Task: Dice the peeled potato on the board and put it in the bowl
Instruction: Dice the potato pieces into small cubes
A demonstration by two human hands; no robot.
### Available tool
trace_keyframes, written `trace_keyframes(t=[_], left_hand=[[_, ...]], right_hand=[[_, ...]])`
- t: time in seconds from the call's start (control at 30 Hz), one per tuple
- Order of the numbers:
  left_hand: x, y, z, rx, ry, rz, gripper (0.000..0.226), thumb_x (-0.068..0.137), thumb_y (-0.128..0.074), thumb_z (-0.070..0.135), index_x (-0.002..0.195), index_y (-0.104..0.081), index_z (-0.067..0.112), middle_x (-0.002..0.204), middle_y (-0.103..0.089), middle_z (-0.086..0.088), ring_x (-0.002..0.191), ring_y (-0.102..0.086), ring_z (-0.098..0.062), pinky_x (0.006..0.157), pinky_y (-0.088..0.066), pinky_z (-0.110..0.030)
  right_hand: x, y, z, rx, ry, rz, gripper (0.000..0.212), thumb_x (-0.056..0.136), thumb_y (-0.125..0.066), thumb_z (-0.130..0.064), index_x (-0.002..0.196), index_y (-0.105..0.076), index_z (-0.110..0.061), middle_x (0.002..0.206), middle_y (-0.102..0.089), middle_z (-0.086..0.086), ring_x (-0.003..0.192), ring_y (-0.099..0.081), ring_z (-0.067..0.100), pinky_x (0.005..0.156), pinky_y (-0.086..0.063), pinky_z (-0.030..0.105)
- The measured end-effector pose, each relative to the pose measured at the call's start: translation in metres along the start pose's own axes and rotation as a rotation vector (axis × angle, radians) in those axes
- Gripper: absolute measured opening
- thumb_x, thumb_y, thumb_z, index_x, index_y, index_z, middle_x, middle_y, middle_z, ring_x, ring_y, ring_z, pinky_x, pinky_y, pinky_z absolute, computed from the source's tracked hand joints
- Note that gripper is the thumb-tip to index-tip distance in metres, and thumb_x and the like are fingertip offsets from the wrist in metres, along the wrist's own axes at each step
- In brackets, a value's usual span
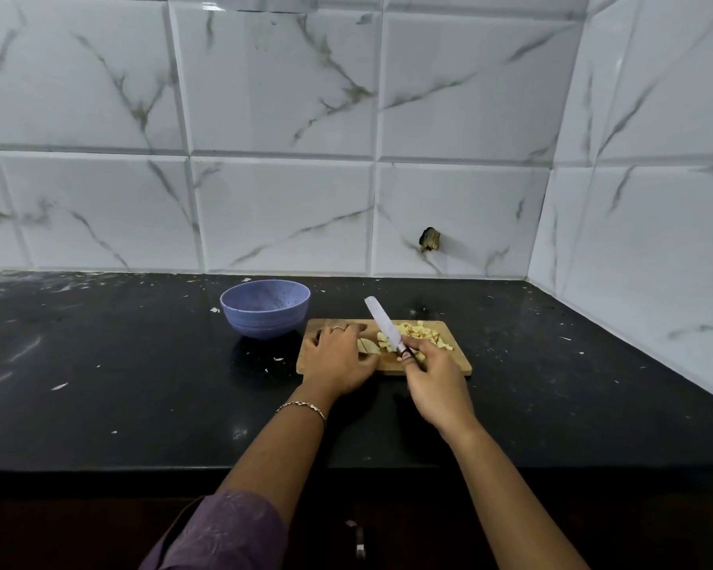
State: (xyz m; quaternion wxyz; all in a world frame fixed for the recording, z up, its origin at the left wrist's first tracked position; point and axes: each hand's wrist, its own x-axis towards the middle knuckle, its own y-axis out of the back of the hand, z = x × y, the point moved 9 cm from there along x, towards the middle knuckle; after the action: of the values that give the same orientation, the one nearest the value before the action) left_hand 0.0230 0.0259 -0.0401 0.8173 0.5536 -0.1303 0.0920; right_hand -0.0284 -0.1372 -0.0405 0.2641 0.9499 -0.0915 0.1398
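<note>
The right hand [437, 380] is gripping the dark handle of a knife [381, 322], fingers curled round it, at the near middle of the wooden board [462, 364]. The pale blade is slanting up and away over the board's centre, and its tip is reaching past the far edge. The left hand [338, 355] is lying on the left half of the board with its fingers spread and fairly flat, holding nothing. Its thumb side is touching a few uncut potato strips [367, 345] that are lying just left of the blade. A ring [338, 328] is showing on one finger and a thin bracelet [301, 406] on the wrist, with a purple sleeve [223, 528] further down the arm. The diced potato [420, 333] is sitting in a loose heap on the right half of the board, right of the blade and reaching toward the far right corner. A lilac bowl [264, 308] is standing upright on the black bench [141, 364], just beyond the board's far left corner and apart from it. Its visible inner wall is showing only fine dark speckles. Small white scraps are lying scattered on the bench left of the board. Behind the board a marbled white tile wall [280, 207] is rising, with a dark chipped hole [429, 239] above the board's right end.
</note>
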Motion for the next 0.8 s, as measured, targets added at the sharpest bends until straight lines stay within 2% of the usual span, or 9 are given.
trace_keyframes(t=[0.07, 0.17, 0.33, 0.47, 0.63, 0.8], left_hand=[[0.003, -0.003, 0.002, -0.026, -0.020, -0.039, 0.053, 0.091, -0.052, 0.044, 0.142, -0.043, 0.032, 0.148, -0.046, 0.003, 0.141, -0.030, -0.019, 0.111, -0.023, -0.045], [0.007, -0.006, 0.000, -0.034, -0.023, -0.074, 0.050, 0.091, -0.052, 0.045, 0.139, -0.046, 0.034, 0.146, -0.048, 0.002, 0.140, -0.033, -0.020, 0.111, -0.024, -0.044], [0.009, -0.003, -0.003, -0.083, 0.012, -0.028, 0.048, 0.089, -0.054, 0.042, 0.136, -0.049, 0.031, 0.141, -0.051, 0.004, 0.137, -0.038, -0.017, 0.111, -0.025, -0.041], [0.009, 0.002, -0.008, -0.065, 0.048, 0.023, 0.046, 0.090, -0.054, 0.043, 0.133, -0.051, 0.027, 0.139, -0.053, 0.004, 0.134, -0.038, -0.018, 0.107, -0.028, -0.042], [0.011, 0.001, -0.009, -0.056, 0.037, 0.006, 0.042, 0.092, -0.052, 0.041, 0.133, -0.056, 0.029, 0.139, -0.054, 0.005, 0.134, -0.038, -0.019, 0.109, -0.027, -0.046], [0.011, -0.001, -0.002, 0.063, 0.019, -0.040, 0.044, 0.095, -0.045, 0.043, 0.135, -0.056, 0.031, 0.142, -0.052, 0.002, 0.135, -0.039, -0.021, 0.109, -0.026, -0.048]], right_hand=[[-0.002, -0.001, -0.003, -0.058, 0.042, -0.004, 0.035, 0.101, -0.051, -0.027, 0.135, -0.058, -0.030, 0.116, -0.066, -0.009, 0.081, -0.053, 0.002, 0.063, -0.039, 0.015], [-0.003, -0.002, -0.003, -0.090, 0.062, 0.004, 0.035, 0.101, -0.051, -0.029, 0.135, -0.057, -0.034, 0.096, -0.062, -0.014, 0.063, -0.050, 0.002, 0.054, -0.033, 0.016], [0.000, 0.000, 0.002, -0.056, 0.046, 0.031, 0.035, 0.101, -0.052, -0.028, 0.135, -0.057, -0.032, 0.111, -0.065, -0.010, 0.080, -0.054, 0.005, 0.057, -0.035, 0.014], [-0.001, 0.002, 0.003, -0.072, 0.033, 0.038, 0.035, 0.102, -0.051, -0.030, 0.136, -0.056, -0.034, 0.102, -0.061, -0.013, 0.075, -0.055, 0.003, 0.055, -0.035, 0.016], [-0.004, 0.005, 0.004, -0.073, 0.018, 0.060, 0.035, 0.101, -0.051, -0.030, 0.136, -0.056, -0.035, 0.095, -0.061, -0.010, 0.064, -0.052, 0.004, 0.051, -0.033, 0.017], [-0.003, 0.004, 0.005, -0.074, 0.012, 0.059, 0.035, 0.100, -0.052, -0.031, 0.135, -0.057, -0.035, 0.098, -0.062, -0.010, 0.070, -0.055, 0.008, 0.054, -0.036, 0.021]])
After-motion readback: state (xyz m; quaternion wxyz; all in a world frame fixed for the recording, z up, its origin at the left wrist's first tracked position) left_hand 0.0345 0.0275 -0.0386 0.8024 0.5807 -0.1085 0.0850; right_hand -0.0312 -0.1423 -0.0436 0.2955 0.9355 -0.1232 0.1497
